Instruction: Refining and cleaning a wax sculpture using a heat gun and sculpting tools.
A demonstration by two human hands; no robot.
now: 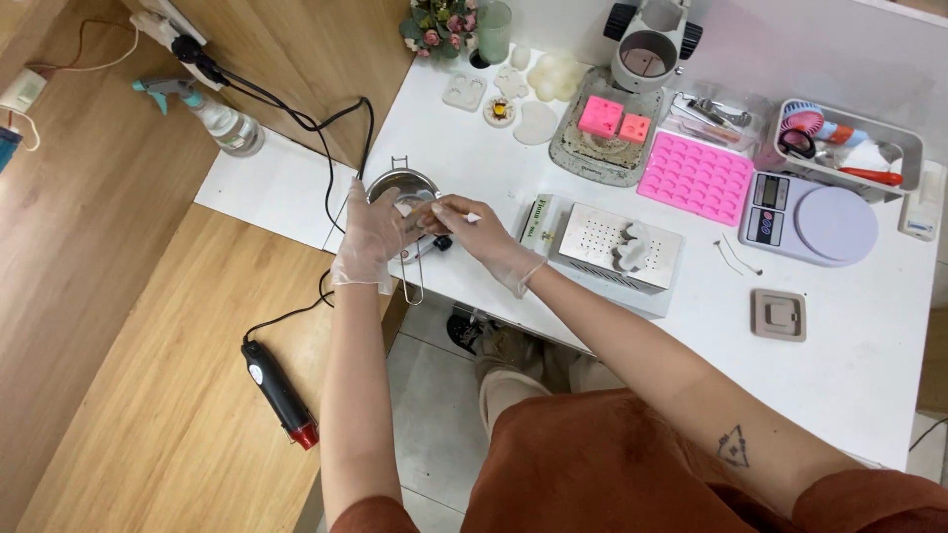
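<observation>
Both my hands wear thin clear gloves. My left hand [373,237] grips the side of a small steel melting pot [401,186] with a wire handle [411,281], at the left edge of the white table [632,326]. My right hand [476,229] reaches in from the right and meets the left hand at the pot's rim, fingers pinched on something small that I cannot make out. A short dark handle [441,243] shows just below the two hands.
To the right stand a perforated metal box [617,247], a pink silicone mould tray [696,178], pink cube moulds [612,118], a digital scale [812,219] and a white basket [851,148]. A heat gun [281,395] lies on the wooden floor, its cord running to a power strip [173,35]. A spray bottle [212,116] lies far left.
</observation>
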